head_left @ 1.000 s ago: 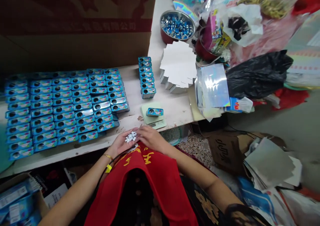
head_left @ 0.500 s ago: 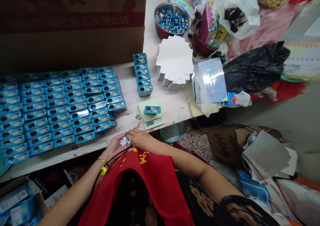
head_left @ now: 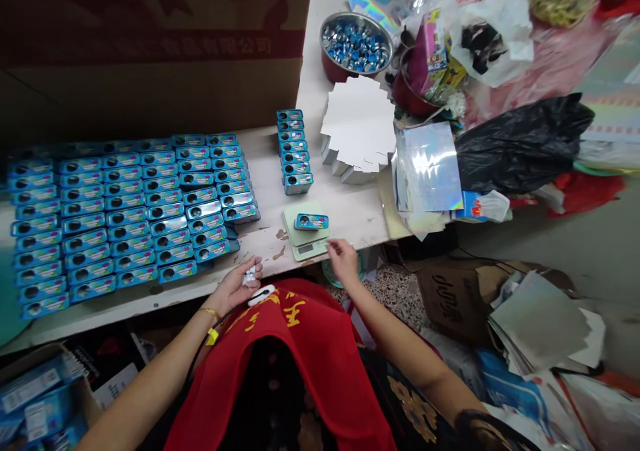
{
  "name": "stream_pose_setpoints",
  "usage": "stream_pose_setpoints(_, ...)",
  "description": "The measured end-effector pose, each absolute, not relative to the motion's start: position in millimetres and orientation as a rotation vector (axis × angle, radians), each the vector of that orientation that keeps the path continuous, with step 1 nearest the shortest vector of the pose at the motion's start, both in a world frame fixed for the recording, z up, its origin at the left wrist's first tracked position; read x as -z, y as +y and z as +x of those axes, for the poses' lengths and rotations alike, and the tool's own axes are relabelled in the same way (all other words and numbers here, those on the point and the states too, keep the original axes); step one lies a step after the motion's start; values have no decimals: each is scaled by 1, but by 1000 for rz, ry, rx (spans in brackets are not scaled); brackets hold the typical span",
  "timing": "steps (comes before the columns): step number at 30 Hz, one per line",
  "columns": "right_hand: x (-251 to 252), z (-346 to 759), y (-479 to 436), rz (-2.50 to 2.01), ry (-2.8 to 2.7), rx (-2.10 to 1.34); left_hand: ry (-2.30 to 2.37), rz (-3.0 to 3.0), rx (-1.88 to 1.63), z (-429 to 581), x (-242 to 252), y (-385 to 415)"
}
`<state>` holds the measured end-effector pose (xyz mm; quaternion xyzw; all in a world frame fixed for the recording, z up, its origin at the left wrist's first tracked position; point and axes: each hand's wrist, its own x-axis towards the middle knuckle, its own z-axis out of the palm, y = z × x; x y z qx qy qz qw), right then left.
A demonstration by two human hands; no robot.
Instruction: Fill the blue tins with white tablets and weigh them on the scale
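Observation:
Cupped palm up near the table's front edge, my left hand (head_left: 235,286) holds a small heap of white pellets (head_left: 249,276). My right hand (head_left: 343,261) is beside the lower right corner of a pale green scale (head_left: 304,248), its fingers closed together; what they hold, if anything, is too small to make out. On the scale lies one blue tin (head_left: 311,222) with a dark round opening. Behind the scale a short column of blue tins (head_left: 295,158) stands, some with white pellets at their openings.
Many rows of blue tins (head_left: 130,218) cover the left of the table. A big carton (head_left: 150,84) stands behind them. At the back are a bowl of blue and silver caps (head_left: 356,48), stacked white cards (head_left: 359,124), shiny sheets (head_left: 430,164) and a black bag (head_left: 520,144).
My right hand has left my left hand and moved right to the scale. The heap in my left palm is partly covered by its curled fingers. The whole view has shifted slightly.

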<state>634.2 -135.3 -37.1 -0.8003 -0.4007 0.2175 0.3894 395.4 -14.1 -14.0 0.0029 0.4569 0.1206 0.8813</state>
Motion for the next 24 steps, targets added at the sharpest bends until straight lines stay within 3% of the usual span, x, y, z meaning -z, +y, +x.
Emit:
stream_pose_setpoints(13,35,665,-119,-1923,-876,-607,1382,1074,-344,475,85,13)
stream_pose_setpoints(24,33,679,-124,-1933,-955,-632,1280,1097,-323,488,89,15)
